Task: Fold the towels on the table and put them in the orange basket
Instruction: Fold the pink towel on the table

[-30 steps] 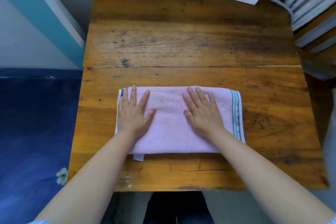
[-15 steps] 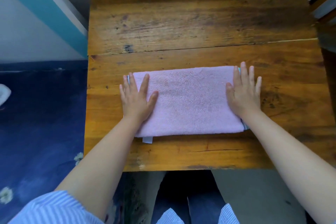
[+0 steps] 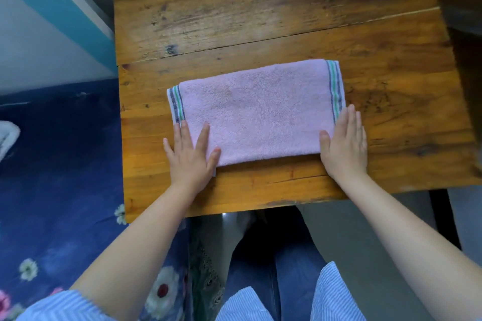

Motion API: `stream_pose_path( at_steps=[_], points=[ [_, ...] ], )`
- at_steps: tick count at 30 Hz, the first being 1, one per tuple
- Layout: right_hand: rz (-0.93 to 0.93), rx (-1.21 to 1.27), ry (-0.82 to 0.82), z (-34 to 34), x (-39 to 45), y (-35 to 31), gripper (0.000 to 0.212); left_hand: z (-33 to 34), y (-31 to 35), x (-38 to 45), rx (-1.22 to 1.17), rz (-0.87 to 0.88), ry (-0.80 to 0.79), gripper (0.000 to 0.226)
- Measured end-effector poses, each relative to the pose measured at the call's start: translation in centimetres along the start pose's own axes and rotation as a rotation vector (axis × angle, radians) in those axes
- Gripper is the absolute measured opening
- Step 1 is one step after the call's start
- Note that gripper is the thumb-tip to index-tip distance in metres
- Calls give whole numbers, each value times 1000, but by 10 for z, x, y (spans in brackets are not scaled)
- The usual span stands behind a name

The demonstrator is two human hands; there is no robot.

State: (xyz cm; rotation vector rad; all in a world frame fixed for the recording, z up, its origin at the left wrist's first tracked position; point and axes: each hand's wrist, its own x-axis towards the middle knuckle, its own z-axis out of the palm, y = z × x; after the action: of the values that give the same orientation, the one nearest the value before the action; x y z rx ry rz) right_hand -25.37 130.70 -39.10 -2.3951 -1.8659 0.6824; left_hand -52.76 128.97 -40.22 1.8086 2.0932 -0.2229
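Observation:
A pink towel [image 3: 257,109] with green and dark stripes at both short ends lies folded into a flat rectangle on the wooden table [image 3: 260,13]. My left hand [image 3: 190,154] lies flat with spread fingers on the towel's near left corner. My right hand [image 3: 344,144] lies flat on the near right corner, fingers straight along the striped edge. The orange basket is out of view.
The table's near edge runs just below the towel. A blue flowered cloth [image 3: 57,190] covers the area to the left, with a white object [image 3: 6,138] at its far left edge. A teal and white wall [image 3: 47,21] stands at the upper left.
Both hands slid back toward me, from the towel's middle and far part to its near corners. The striped ends now show. The view tilted down and the power strip left the frame.

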Motion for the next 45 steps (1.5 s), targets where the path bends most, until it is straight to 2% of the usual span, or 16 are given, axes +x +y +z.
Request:
stream_pose_path(
  at_steps=[4, 9, 14, 17, 21, 23, 26, 28, 32, 35, 37, 39, 41, 45],
  points=[
    [257, 49, 71, -8, -21, -11, 71, -17, 15, 3, 8, 137, 62, 56],
    [401, 229, -2, -13, -17, -25, 67, -40, 55, 29, -17, 365, 100, 50],
    [547, 471, -47, -25, -2, -20, 35, -57, 118, 72, -1, 516, 46, 52],
    [569, 576, -93, -29, 3, -17, 26, -63, 155, 94, 2, 490, -29, 53],
    [537, 674, -144, -38, 19, -4, 27, -76, 200, 124, -5, 402, -147, 47],
    [521, 671, -190, -46, 34, 7, 9, -83, 221, 137, -173, 333, -295, 46],
    [518, 678, -286, -64, 62, 23, 14, -95, 244, 154, -488, 227, -466, 13],
    [503, 678, -336, -79, 78, 31, 16, -102, 250, 164, -496, 234, -508, 13],
    [428, 604, -353, -110, 111, 45, 20, -120, 260, 187, -543, 271, -477, 28],
    [338, 459, -317, -138, 144, 49, 26, -139, 273, 206, -563, 309, -409, 25],
    [279, 354, -260, -154, 163, 47, 23, -150, 281, 214, -528, 370, -354, 22],
    [235, 257, -171, -169, 177, 45, 12, -159, 288, 220, -424, 463, -276, 34],
    [156, 201, -94, -181, 184, 44, 11, -169, 292, 224, -293, 566, -203, 42],
    [-11, 159, -151, -202, 180, 43, 7, -186, 289, 221, 6, 750, -111, 38]
  ],
)
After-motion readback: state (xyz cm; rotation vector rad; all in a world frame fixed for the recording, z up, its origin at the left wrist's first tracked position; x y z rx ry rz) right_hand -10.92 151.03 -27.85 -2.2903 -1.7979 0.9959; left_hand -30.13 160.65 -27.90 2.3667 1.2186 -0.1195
